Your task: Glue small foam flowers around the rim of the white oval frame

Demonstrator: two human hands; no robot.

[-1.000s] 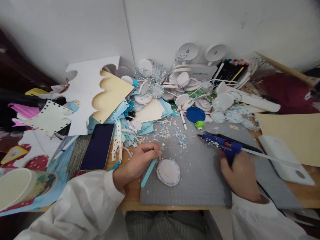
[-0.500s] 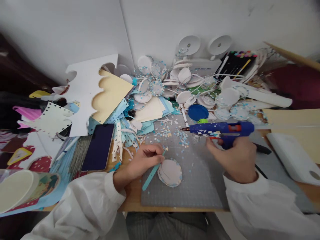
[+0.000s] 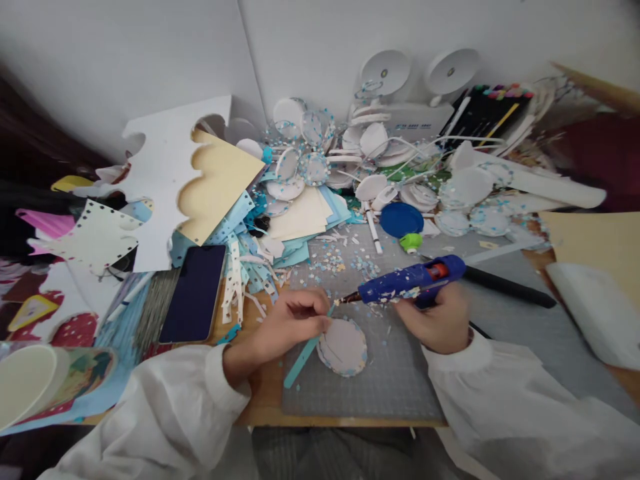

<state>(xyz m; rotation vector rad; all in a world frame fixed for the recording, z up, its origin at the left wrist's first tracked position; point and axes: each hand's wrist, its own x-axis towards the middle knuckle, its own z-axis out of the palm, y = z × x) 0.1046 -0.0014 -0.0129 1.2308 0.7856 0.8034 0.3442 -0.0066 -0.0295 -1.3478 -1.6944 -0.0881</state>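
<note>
1. White sleeves at the bottom edge, both forearms resting over the near edge of the bench (image 3: pixel 260 417).
2. Left hand (image 3: pixel 290 323) pinched shut on a teal paper strip (image 3: pixel 303 357); the strip's long axis runs from near-left up to far-right, its top end poking out past the fingertips.
3. Just right of that hand, touching or nearly so: a round white paper disc with a blue speckled rim (image 3: pixel 344 347), lying flat on the grey cutting mat (image 3: pixel 400 380).
4. Right hand (image 3: pixel 437 323) wrapped around the grip of a blue hot glue gun (image 3: pixel 413 283). The gun's long axis is near horizontal, nozzle pointing left, tip just beside the strip's top end and the left fingertips. Cannot tell if they touch.
5. So the strip end sits left of the right hand, between the two hands and above the disc; the left hand is the nearer one.
6. Further left: dark smartphone (image 3: pixel 196 293) lying face up, punched paper strips beside it.
7. Mid mat: paper confetti, white marker (image 3: pixel 374 235), blue lid (image 3: pixel 401 219), green cap (image 3: pixel 411 243).
8. Far: heap of white paper discs, scalloped white and tan card (image 3: pixel 200 173), pen set (image 3: pixel 487 110) at the wall.
</note>
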